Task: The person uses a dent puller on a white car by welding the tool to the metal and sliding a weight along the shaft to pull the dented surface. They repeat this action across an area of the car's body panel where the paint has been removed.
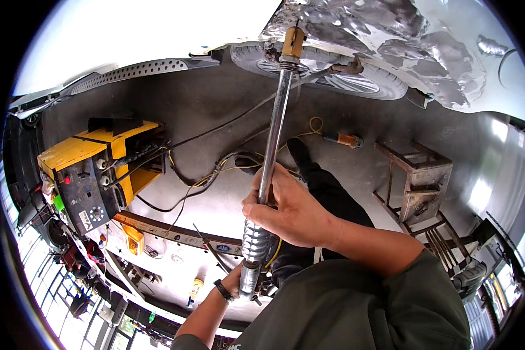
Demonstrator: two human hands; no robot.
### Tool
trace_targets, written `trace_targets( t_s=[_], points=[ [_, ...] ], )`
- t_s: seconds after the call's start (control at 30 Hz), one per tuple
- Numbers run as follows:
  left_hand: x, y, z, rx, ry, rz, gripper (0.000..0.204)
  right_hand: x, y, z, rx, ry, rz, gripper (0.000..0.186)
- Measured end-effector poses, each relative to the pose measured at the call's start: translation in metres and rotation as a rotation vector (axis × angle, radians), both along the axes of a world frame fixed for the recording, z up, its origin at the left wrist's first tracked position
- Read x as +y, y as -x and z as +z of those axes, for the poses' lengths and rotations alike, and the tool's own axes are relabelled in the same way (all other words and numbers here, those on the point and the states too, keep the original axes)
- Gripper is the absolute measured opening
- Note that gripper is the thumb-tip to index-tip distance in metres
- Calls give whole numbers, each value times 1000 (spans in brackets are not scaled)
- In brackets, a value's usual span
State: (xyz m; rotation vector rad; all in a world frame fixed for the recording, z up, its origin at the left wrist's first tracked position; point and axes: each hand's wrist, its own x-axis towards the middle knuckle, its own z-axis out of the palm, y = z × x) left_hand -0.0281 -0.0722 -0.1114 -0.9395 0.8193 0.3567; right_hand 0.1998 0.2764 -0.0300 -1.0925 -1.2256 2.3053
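Head view: a metal rod (277, 119) reaches up to a scuffed car panel (385, 29), seemingly being steadied there. The right hand (291, 210) wraps around it; the left hand (233, 282) is at its lower end, grip unclear. Next probably calls for straight alignment.

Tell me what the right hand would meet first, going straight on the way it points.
The rod, which the right hand grips. Beyond it, the line seems to cross above the cables toward the yellow machine, though depth is hard to judge.
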Motion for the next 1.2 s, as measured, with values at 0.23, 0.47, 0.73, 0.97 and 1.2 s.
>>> trace_targets(
  t_s=[0.23, 0.47, 0.73, 0.97, 1.2],
  points=[
    [50, -17, 52, 18, -130, -280, 47, -7, -1, 3, 48, 26, -52, 24],
    [57, -23, 105, 188, -173, -257, 55, -27, 24, 2, 443, 429, -403, 24],
    [54, -30, 126, 248, -161, -252, 61, 91, 8, -17, 585, 513, -371, 21],
    [31, -30, 123, 247, -174, -273, 55, -47, 28, 19, 525, 592, -437, 24],
    [-5, -38, 134, 435, -135, -338, 34, -92, 19, 6, 360, 785, -331, 11]
  ],
)
